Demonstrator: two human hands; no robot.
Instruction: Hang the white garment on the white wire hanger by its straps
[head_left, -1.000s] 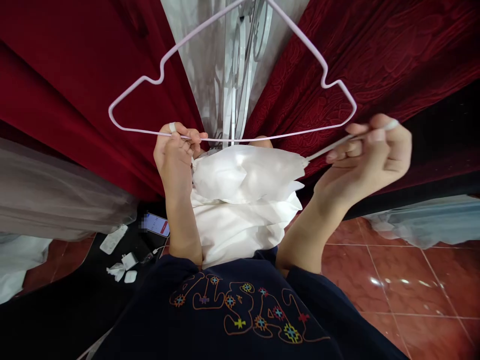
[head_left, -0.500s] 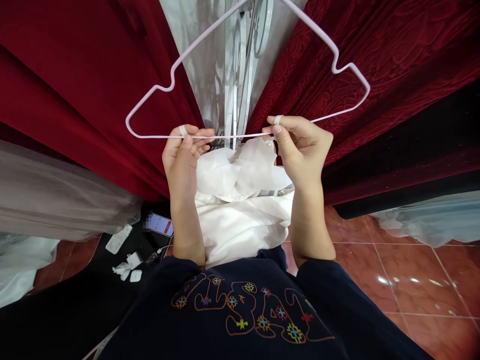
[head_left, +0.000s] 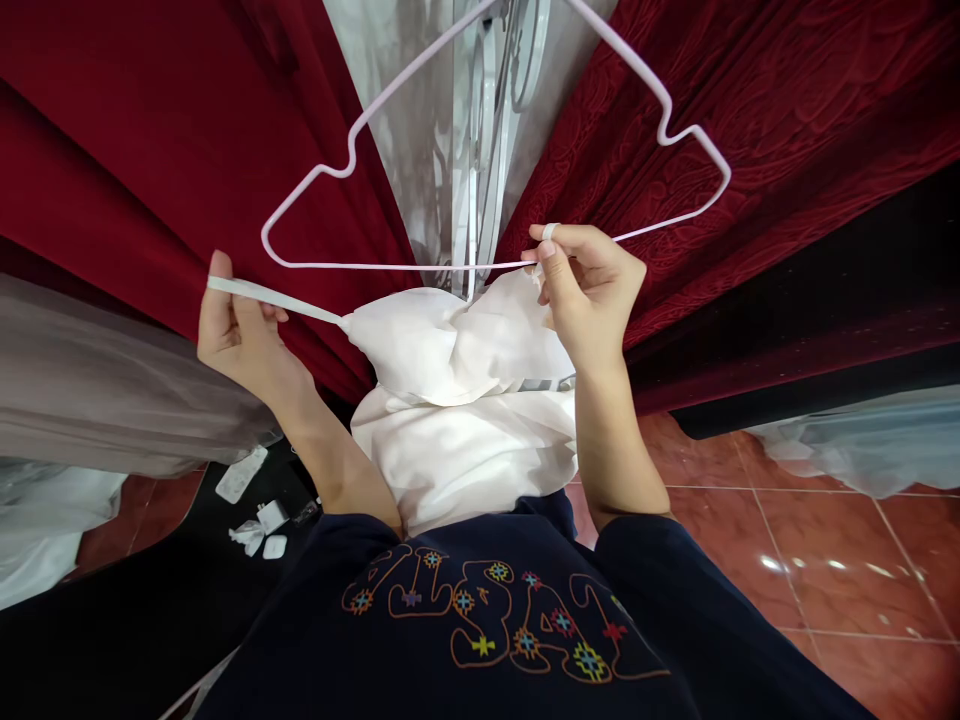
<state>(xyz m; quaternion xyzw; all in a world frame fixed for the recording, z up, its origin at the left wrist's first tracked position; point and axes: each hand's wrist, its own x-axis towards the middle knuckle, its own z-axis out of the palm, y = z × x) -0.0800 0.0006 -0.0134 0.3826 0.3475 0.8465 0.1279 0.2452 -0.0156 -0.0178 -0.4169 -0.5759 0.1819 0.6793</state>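
Head view: your left hand [head_left: 241,332], left of frame, grips a strap [head_left: 300,303] stretched taut from the white garment [head_left: 461,440], bunched at centre. Your right hand [head_left: 598,295], right of centre, pinches the hanger [head_left: 409,267], upper centre.

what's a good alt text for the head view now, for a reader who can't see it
A person's left hand holds a white strap taut, out to the side of bunched white cloth, while the right hand grips the bottom bar of a pink hanger. Dark red cloth hangs behind on both sides.
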